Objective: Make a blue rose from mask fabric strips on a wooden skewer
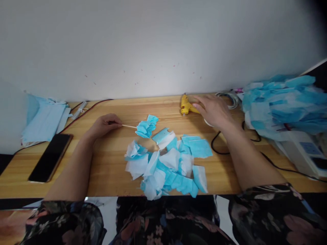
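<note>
My left hand (104, 126) is closed in a pinch on a thin pale stick (129, 126). A bunch of pleated blue fabric (146, 128) sits on the stick's far end, just above the wooden table. My right hand (213, 108) is at the handle of a yellow glue gun (186, 105), with thumb and fingers apart; part of the handle is hidden beneath it. Between my forearms lies a loose heap of blue and white fabric pieces (166, 163), like cut face-mask material. Some of them hang over the table's front edge.
A black phone (51, 158) lies at the left, near a stack of blue face masks (44, 117). A large pile of blue fabric (283, 105) rises at the right, by a white device (304, 153). A black cable (217, 146) runs under my right arm. A wall (153, 51) closes the back.
</note>
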`<state>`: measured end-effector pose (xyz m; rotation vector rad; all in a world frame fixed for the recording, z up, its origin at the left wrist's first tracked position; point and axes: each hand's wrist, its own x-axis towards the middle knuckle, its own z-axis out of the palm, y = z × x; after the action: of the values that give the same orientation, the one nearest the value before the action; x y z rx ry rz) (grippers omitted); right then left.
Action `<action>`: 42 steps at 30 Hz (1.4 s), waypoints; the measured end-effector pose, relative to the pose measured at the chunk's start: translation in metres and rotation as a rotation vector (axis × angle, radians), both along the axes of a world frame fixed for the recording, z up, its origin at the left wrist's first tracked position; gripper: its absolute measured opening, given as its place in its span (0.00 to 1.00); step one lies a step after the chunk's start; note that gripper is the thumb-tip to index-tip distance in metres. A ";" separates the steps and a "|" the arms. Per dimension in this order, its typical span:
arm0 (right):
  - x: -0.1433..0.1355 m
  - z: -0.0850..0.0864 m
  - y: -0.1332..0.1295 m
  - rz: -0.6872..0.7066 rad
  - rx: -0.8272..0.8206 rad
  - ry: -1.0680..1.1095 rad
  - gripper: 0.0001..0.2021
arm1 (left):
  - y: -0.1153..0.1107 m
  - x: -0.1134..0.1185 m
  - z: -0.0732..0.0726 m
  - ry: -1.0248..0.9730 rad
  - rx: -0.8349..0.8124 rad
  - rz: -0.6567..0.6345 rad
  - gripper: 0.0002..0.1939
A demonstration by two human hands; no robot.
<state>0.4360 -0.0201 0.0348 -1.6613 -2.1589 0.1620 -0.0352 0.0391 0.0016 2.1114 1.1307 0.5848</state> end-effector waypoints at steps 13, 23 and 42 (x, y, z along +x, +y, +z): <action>-0.089 -0.023 0.008 0.143 -0.262 0.327 0.22 | 0.007 -0.005 -0.012 -0.070 0.053 -0.040 0.12; -0.091 -0.056 0.008 0.090 -0.127 0.484 0.20 | 0.008 -0.001 -0.015 -0.014 0.165 -0.041 0.10; -0.107 -0.044 0.007 0.095 -0.080 0.231 0.12 | 0.006 0.004 -0.015 -0.027 0.248 -0.059 0.08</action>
<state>0.3287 -0.0136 -0.0095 -1.4999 -2.0802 0.4499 -0.0308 0.0449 -0.0134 2.3296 1.0210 0.7562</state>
